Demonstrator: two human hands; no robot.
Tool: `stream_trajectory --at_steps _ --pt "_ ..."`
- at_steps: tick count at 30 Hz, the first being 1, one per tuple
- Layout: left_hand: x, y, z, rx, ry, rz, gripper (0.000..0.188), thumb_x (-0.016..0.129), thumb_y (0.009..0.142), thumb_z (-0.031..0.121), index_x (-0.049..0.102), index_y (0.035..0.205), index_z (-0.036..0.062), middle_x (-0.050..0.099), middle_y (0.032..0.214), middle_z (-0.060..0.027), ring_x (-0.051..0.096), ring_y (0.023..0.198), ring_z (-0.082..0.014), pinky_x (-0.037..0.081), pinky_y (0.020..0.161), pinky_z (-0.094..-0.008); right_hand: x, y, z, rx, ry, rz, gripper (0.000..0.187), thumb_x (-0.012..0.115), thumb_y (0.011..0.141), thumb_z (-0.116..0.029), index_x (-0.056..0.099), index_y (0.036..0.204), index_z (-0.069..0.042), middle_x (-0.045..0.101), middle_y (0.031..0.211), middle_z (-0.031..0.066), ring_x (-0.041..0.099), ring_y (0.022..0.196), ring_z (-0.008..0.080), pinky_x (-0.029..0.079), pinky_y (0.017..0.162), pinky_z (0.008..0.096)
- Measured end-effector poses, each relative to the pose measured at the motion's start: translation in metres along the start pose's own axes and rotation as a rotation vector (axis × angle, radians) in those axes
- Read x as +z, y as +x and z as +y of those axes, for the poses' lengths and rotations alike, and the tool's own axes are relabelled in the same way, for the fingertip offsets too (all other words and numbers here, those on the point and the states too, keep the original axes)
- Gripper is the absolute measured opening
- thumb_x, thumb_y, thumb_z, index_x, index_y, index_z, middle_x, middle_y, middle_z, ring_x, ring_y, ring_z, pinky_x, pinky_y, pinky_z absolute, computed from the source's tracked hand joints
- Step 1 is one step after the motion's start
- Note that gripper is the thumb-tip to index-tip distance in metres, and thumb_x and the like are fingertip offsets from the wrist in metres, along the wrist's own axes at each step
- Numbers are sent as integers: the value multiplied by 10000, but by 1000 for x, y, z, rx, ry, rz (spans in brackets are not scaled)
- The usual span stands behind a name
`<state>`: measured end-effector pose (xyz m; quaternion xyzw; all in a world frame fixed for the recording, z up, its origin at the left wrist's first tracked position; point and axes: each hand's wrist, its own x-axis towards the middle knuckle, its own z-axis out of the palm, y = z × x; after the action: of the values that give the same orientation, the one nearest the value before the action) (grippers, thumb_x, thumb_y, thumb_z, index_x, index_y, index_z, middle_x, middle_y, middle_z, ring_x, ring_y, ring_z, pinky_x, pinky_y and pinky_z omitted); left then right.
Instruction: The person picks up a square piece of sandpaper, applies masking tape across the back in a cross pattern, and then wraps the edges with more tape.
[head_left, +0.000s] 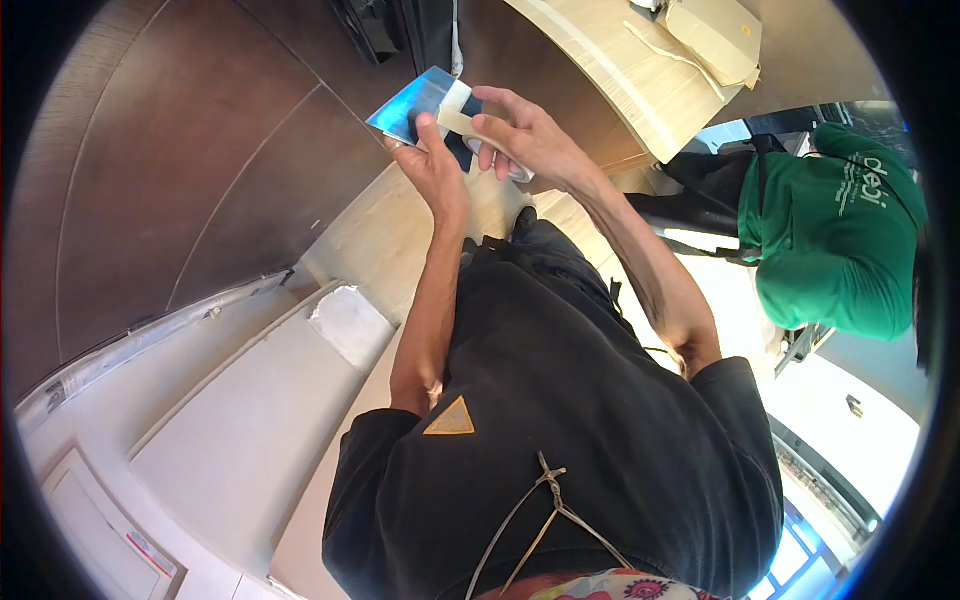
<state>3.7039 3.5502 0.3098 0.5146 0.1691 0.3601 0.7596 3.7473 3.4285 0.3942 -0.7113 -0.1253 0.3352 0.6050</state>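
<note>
A thin, flat, glossy panel [410, 105] with a blue sheen is raised in front of me. My left hand [432, 175] grips its near edge, thumb on top and fingers underneath. Across the panel's right part runs a pale strip of tape [457, 98]. My right hand [535, 135] is closed around a roll of cream-coloured tape [515, 168], just right of the panel, and its fingers touch the strip. The roll is partly hidden behind those fingers.
A light wooden counter [600, 75] with a cardboard piece [710, 40] stands at the upper right. At the right is a person in a green shirt [835, 240]. Dark brown panelling [180, 150] covers the left, above a white ledge [250, 390].
</note>
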Motion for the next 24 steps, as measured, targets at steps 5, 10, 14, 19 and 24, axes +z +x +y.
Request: stream_trajectory --at_steps 5,10,14,19,24 --pt "4 -14 5 -52 -27 2 383 693 901 132 471 1185 4 589 1103 -77 565 985 -137 447 867 -307 1 -10 14 1 10 8 623 547 989 -294 300 1454 38 649 728 82 571 550 104 441 518 240" --pt "4 -14 9 -6 67 20 331 693 885 96 502 1132 -14 618 1048 -95 599 922 -154 475 842 -298 11 -14 23 -10 98 19 652 549 992 -303 260 1467 35 652 734 95 594 563 116 436 510 237" --pt "3 -9 8 13 48 28 298 689 871 64 520 1104 -15 634 1010 -95 611 882 -158 487 813 -295 22 -28 26 -21 143 58 657 542 1001 -316 239 1474 26 656 738 104 630 590 134 443 511 239" --pt "4 -3 7 41 33 23 287 674 860 19 528 1105 -18 638 1015 -92 613 881 -156 487 816 -291 24 -30 37 -42 67 76 660 543 1002 -283 227 1461 71 673 729 128 655 589 154 501 541 254" --pt "9 8 13 -36 -71 17 363 689 825 -33 535 1152 1 639 1076 -94 619 958 -181 477 900 -322 14 -24 41 -20 30 110 635 542 1003 -277 258 1455 66 667 709 114 657 590 152 508 543 258"
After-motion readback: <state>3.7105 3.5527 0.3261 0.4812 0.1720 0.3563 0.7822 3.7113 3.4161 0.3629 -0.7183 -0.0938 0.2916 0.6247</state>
